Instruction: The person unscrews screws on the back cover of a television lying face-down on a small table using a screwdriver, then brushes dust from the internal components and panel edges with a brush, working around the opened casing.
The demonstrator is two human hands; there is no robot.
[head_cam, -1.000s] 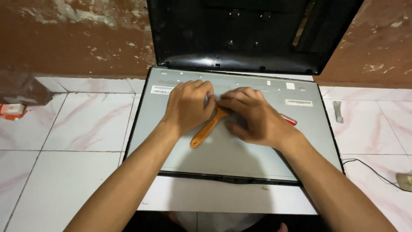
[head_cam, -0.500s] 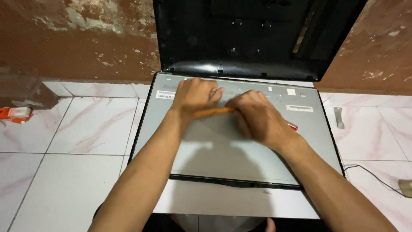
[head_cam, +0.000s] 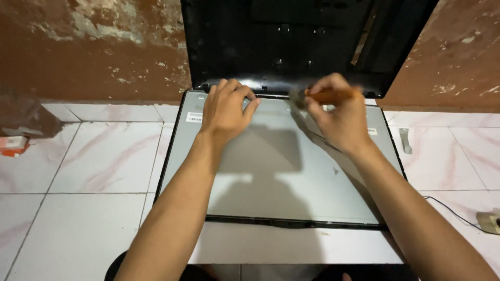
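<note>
— Head view, nearest first: what lies on the tiled floor (head_cam: 94,171)?
— A grey display panel (head_cam: 271,177), lying flat.
— And the hands?
— Left hand (head_cam: 225,110) rests on the panel's far part, fingers loosely curled, holding nothing. Right hand (head_cam: 338,117) has its fingers closed around an orange-handled tool (head_cam: 325,96) near the far edge.
— Beyond?
— A black back cover (head_cam: 291,41) leans on the brown wall (head_cam: 88,52).
</note>
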